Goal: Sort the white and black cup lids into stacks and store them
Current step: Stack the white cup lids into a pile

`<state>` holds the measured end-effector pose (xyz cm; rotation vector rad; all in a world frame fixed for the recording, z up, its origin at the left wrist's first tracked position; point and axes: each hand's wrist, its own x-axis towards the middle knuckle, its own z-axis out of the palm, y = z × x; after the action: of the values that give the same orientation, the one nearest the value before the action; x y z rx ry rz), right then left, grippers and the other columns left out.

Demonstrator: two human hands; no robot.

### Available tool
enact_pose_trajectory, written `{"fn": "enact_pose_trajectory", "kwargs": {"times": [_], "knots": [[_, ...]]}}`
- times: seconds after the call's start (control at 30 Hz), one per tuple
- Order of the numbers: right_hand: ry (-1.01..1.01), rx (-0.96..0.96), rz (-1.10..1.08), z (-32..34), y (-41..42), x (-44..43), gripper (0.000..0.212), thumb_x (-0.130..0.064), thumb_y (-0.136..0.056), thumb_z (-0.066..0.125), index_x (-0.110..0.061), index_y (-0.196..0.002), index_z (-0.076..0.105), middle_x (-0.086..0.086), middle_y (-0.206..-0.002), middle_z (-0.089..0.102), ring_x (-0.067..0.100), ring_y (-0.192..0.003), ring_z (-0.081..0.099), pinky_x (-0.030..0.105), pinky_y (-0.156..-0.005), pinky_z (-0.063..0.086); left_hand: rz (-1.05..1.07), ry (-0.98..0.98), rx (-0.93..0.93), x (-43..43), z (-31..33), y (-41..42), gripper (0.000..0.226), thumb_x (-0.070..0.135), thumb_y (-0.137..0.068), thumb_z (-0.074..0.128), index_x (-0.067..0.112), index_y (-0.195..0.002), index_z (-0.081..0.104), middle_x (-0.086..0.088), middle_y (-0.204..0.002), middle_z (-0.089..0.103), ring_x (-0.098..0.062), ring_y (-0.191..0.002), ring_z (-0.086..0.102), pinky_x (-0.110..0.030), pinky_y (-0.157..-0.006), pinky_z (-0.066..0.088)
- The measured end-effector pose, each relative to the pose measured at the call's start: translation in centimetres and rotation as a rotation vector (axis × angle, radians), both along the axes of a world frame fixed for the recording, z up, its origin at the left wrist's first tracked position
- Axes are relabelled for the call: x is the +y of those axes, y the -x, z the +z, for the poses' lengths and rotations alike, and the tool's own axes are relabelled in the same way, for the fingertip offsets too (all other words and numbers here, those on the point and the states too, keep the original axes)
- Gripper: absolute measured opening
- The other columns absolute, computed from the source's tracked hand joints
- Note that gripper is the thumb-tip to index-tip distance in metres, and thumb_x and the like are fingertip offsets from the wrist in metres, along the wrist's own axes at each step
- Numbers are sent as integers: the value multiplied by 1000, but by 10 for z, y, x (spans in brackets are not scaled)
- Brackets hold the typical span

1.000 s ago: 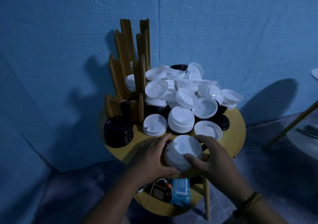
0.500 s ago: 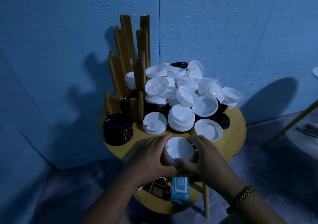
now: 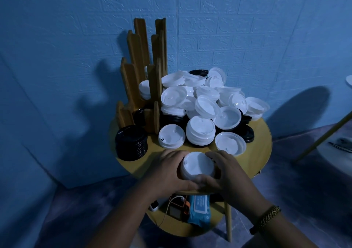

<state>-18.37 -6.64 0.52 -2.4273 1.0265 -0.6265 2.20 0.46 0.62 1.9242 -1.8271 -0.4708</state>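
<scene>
From head height, the round yellow wooden table (image 3: 257,158) is viewed closely, forward and downward, toward the blue brick-textured wall (image 3: 247,28).

Round wooden table (image 3: 262,152) sits centre frame, w/ a lower shelf (image 3: 215,226) under it toward the bottom. On top, back left: wooden slotted rack (image 3: 137,57), upright, some lids in its slots. Just in front of it, at left edge: black lid stack (image 3: 131,142). Centre: single white lid (image 3: 171,136) flat, next to a short white stack (image 3: 201,131); right of that an upturned white lid (image 3: 230,145). Behind them a loose heap of white lids (image 3: 200,95) w/ black lids (image 3: 247,133) under its right side. Front edge: white lid stack (image 3: 198,164). Shelf carries a blue wipes pack (image 3: 199,209), small device (image 3: 178,209) and white plug (image 3: 154,205).
</scene>
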Motion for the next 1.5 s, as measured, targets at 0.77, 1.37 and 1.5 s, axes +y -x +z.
{"fn": "enact_pose_trajectory", "kwargs": {"times": [0.77, 1.37, 1.5], "knots": [[-259, -816, -129, 25, 31, -2, 34, -2, -101, 48, -27, -122, 58, -7, -90, 62, 15, -73, 56, 29, -65, 50, 23, 37, -33, 1, 1, 8, 85, 65, -74, 78, 36, -144, 40, 26, -131, 34, 1, -129, 29, -27, -103, 31], [-236, -112, -62, 14, 0, 3, 62, -58, -77, 73, -38, -127, 42, -20, -124, 36, 3, -110, 44, 26, -86, 53, 43, 33, -16, 1, -3, 6, 76, 68, -67, 73, 40, -132, 44, 23, -126, 44, -3, -124, 38, -33, -101, 40], [-135, -77, 5, 11, -3, 3, 70, -72, -75, 64, -41, -132, 40, -26, -128, 38, 2, -116, 41, 23, -91, 47, 55, 22, 14, 3, -2, 6, 103, 62, -71, 77, 42, -154, 19, 16, -151, 34, -10, -140, 28, -34, -110, 34]]}}
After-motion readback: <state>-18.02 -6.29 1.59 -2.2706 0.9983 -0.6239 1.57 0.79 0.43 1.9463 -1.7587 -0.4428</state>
